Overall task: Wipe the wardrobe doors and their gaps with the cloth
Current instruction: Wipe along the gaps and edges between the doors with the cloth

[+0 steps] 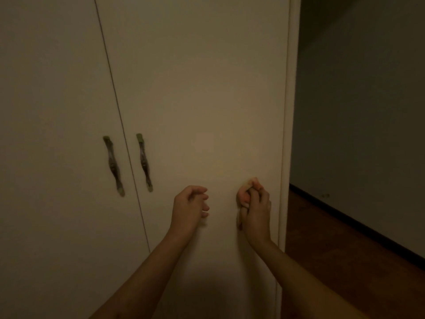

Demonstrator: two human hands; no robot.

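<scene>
We are partway through wiping the right wardrobe door [195,100]. Our right hand [256,207] is clenched around a small bunched pale cloth [246,195], which it presses against the door's lower right part, just beside the door's right edge. Our left hand [190,204] holds nothing; its fingers are loosely curled and it sits close to the door face, though we cannot tell whether it touches.

We judge this as the panel-wiping step, with the gaps yet to be dealt with. The next move calls for carrying the cloth across the flat face in long passes, then pinching a fold thin enough to run along the seams.

Two seams matter. The centre gap [119,125] runs as a dark line between this door and the left wardrobe door [50,111], well to the left of the cloth. The other is the narrow line between the door's right edge and the side frame [292,88], very near the cloth.

Room is generous upward and leftward over bare panel. The two handles [143,162] flank the centre gap and would snag a sweeping cloth. To the right, past the frame, the wooden floor [333,238] and dim wall [368,111] leave the elbow free.
</scene>
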